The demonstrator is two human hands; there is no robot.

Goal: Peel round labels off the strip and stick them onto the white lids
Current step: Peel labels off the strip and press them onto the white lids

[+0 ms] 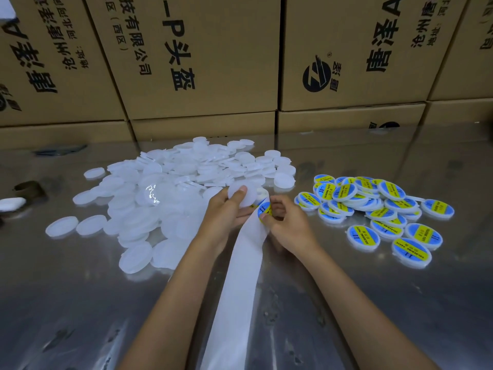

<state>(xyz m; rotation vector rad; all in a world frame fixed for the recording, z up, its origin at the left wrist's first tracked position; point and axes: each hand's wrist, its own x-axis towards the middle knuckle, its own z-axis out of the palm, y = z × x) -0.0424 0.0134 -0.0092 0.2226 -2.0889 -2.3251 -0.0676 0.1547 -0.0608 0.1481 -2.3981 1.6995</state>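
My left hand (226,209) holds a plain white lid (246,198) with the thumb across its top, and the white backing strip (240,284) passes under its fingers. The strip runs from the hands down to the lower edge of the view. My right hand (286,222) pinches a round blue and yellow label (264,209) at the strip's upper end, right beside the held lid. A big heap of unlabelled white lids (165,188) lies to the left. Labelled lids (373,206) lie in a pile to the right.
The work surface is a shiny metal table (373,303). Stacked cardboard boxes (202,62) form a wall along its far edge. A small dark object (29,188) and a white one (12,203) sit at the left edge.
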